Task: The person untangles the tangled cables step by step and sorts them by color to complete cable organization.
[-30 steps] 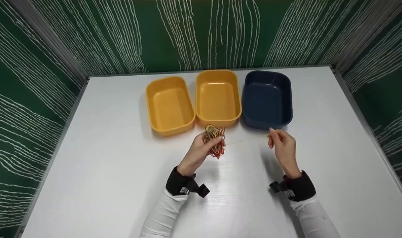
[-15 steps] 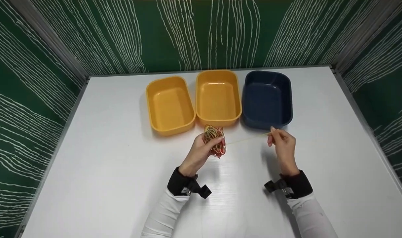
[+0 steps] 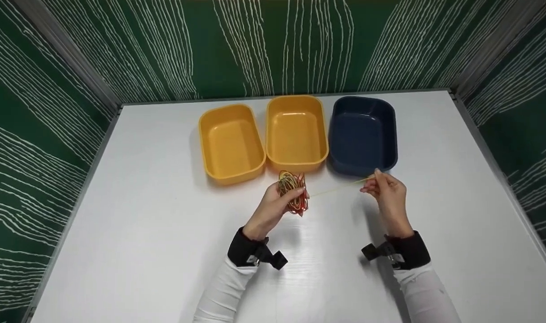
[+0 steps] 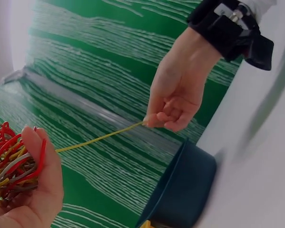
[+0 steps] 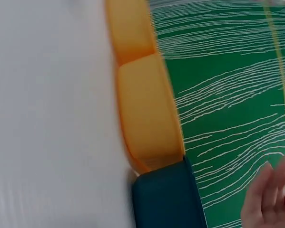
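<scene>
In the head view my left hand (image 3: 275,204) grips a tangled bundle of thin red, yellow and grey cords (image 3: 290,186), its thumb across the front. A single yellow cord (image 4: 102,137) runs fairly straight from the bundle to my right hand (image 3: 389,197), which pinches it between thumb and fingertips. The left wrist view shows the loops of the bundle (image 4: 14,164) close up, partly cut off by the frame. From the right wrist the same yellow cord (image 5: 282,78) rises from the fingertips. Both hands are above the table, the right one just before the dark blue bin.
Along the back of the white table (image 3: 165,224) stand a left yellow bin (image 3: 231,148), a middle yellow bin (image 3: 296,134) and a dark blue bin (image 3: 363,134). Nothing shows inside them. Green walls (image 3: 277,45) with white lines enclose the back and sides.
My right hand has shifted slightly, ending a little to the right, with its lower fingers spread more. The left hand with the bundle has barely moved; the yellow cord stays stretched between them.
</scene>
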`<state>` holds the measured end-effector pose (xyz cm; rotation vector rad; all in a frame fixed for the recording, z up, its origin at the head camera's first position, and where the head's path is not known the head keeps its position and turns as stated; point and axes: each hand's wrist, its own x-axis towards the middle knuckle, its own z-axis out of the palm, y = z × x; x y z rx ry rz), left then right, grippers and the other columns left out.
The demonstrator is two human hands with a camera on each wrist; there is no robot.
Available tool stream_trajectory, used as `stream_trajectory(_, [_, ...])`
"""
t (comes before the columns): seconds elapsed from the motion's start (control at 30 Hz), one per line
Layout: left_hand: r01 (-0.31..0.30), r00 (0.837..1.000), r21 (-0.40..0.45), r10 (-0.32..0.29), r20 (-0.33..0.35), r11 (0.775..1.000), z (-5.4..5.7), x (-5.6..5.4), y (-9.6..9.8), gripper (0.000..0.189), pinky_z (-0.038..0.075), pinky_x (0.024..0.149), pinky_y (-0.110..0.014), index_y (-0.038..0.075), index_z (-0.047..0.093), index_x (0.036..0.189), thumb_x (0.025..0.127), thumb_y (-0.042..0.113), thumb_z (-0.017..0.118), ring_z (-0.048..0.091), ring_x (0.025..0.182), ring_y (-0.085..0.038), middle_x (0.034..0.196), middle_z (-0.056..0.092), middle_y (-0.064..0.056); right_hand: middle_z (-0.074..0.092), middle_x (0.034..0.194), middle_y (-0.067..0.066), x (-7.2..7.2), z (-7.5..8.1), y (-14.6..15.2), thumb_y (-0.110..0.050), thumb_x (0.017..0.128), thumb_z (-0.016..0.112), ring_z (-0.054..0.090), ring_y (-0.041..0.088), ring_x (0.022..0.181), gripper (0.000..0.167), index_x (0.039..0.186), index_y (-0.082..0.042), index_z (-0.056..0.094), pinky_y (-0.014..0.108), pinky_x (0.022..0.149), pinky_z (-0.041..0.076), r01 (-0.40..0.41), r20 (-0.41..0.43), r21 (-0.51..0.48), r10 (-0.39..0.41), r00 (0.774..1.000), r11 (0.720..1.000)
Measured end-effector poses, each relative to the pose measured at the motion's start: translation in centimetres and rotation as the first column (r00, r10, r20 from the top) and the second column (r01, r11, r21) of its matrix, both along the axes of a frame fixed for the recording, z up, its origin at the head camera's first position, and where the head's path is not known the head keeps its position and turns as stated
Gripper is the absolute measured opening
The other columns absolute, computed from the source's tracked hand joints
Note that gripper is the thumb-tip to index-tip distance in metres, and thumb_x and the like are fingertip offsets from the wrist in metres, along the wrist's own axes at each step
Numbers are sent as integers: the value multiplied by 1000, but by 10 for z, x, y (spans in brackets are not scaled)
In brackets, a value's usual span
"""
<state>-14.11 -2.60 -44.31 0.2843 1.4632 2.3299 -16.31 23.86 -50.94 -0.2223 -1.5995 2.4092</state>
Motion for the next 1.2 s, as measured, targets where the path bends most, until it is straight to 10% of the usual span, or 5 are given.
stream_trajectory(0.4, [47,999,3,-47,-20,999,-1,-1,-2,21,47,56,-25,-6,49,103,84,1,53,58,67,-17,84,61,-10,63,94,21,6,3,-3,-9,89,51,63,24,86,24,105,8,57,31,80,47,-304,-67,-249,297,953,920])
stream_trajectory(0.57, [62,997,2,-61,-36,998,-1,-3,-5,29,47,56,-25,-8,45,108,80,-4,54,58,67,-17,85,60,-11,63,74,17,5,-5,-2,-22,94,43,62,20,62,38,89,13,58,28,61,51,-220,-66,203,237,969,954])
stream_trajectory(0.73, [61,998,-27,-62,-33,998,-1,-4,-8,32,48,58,-25,-9,44,110,79,-5,54,58,67,-17,85,60,-10,45,50,5,17,24,-16,-25,95,41,43,9,38,44,67,8,49,23,39,40,5,-21,604,10,1000,797])
stream_trajectory(0.97, [-28,999,5,28,34,1000,-3,-3,-6,18,48,57,-25,-5,48,97,79,-7,49,57,63,-16,79,58,-9,37,52,2,18,32,-20,-19,93,45,34,9,44,36,66,5,45,18,41,29,-13,57,230,0,998,973])
stream_trajectory(1.2, [-50,998,39,49,36,998,-3,-3,-6,18,47,53,-24,-4,47,96,79,-7,49,57,61,-16,78,57,-11,37,54,1,16,33,-17,-14,93,45,34,9,46,32,63,-3,50,18,44,29,-68,114,-101,80,990,993])
